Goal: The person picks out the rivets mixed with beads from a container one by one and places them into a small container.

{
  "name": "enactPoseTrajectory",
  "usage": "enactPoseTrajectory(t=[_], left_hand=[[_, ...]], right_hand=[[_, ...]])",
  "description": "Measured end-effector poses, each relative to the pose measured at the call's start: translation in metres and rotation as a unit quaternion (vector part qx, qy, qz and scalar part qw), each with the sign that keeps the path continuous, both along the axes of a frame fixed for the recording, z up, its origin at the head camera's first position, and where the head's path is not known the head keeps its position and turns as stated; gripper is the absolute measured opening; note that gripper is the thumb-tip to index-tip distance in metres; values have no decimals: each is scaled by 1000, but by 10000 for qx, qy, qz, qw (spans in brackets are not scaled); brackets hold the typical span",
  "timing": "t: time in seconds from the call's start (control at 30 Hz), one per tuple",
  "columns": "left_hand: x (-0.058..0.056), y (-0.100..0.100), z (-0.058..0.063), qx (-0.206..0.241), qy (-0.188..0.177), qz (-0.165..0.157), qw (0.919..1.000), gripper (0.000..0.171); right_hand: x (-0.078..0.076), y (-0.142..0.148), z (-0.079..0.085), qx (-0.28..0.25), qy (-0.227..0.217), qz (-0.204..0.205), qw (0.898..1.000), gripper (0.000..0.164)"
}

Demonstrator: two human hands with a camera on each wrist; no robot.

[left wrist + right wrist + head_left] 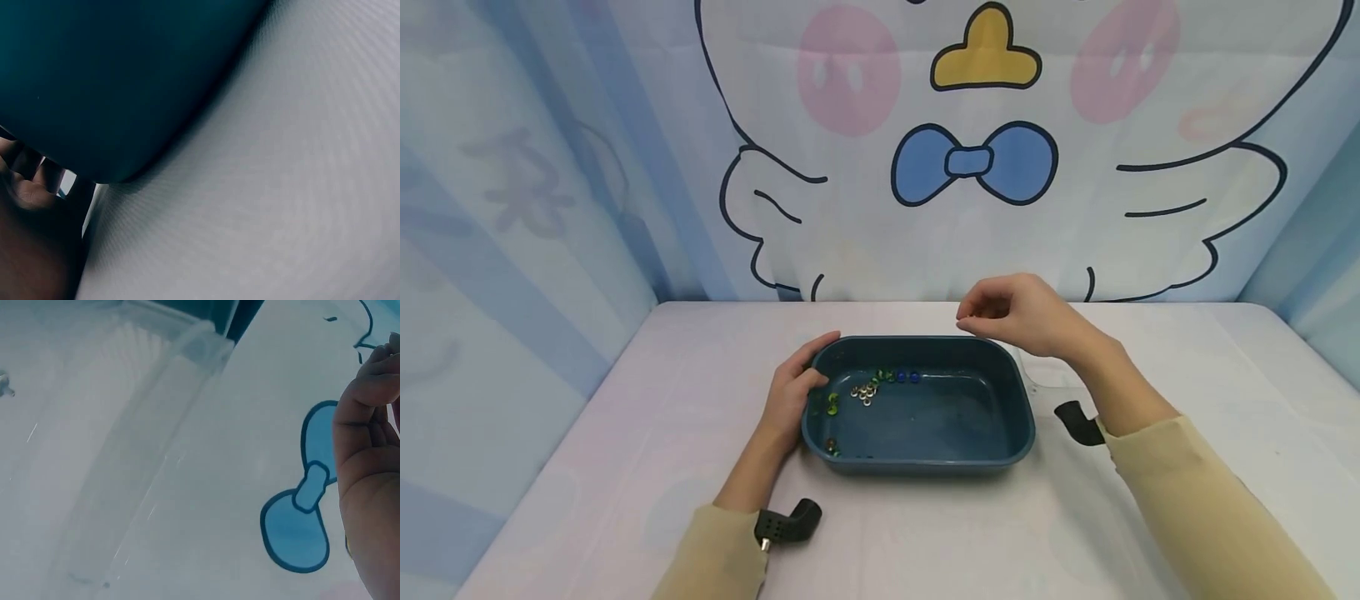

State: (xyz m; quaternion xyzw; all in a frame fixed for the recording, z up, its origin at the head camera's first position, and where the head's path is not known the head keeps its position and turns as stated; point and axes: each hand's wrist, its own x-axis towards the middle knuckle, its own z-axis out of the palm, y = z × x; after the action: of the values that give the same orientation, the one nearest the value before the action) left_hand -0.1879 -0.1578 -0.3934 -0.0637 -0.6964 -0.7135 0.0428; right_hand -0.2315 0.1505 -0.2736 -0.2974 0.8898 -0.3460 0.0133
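A dark blue tray stands on the table. My left hand grips its left end, thumb over the rim and fingers along the outside. In the left wrist view, part of that hand shows beside the tray's wall. Inside lie silver rings, blue beads, green beads and a brownish bead. My right hand hovers at the tray's far right corner, fingers bent and thumb close to the index fingertip; I cannot tell whether a small piece is between them.
A clear plastic container lies right of the tray, partly behind my right forearm. Its see-through edge fills much of the right wrist view, with a small shiny piece at the left. A printed curtain hangs behind the white table.
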Motion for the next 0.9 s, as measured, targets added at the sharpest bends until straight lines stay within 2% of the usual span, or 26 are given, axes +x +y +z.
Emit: enactPoseTrajectory(t=[0.27, 0.4, 0.9], left_hand=[[-1, 0, 0, -1, 22, -24, 10000, 64], [-1, 0, 0, -24, 14, -29, 10000, 64], [0, 0, 0, -49, -24, -4, 10000, 64]], right_hand=[[5, 22, -1, -126, 101, -317, 9994, 7], [7, 33, -3, -121, 2, -510, 9986, 11], [8, 64, -25, 28, -41, -863, 9963, 11]])
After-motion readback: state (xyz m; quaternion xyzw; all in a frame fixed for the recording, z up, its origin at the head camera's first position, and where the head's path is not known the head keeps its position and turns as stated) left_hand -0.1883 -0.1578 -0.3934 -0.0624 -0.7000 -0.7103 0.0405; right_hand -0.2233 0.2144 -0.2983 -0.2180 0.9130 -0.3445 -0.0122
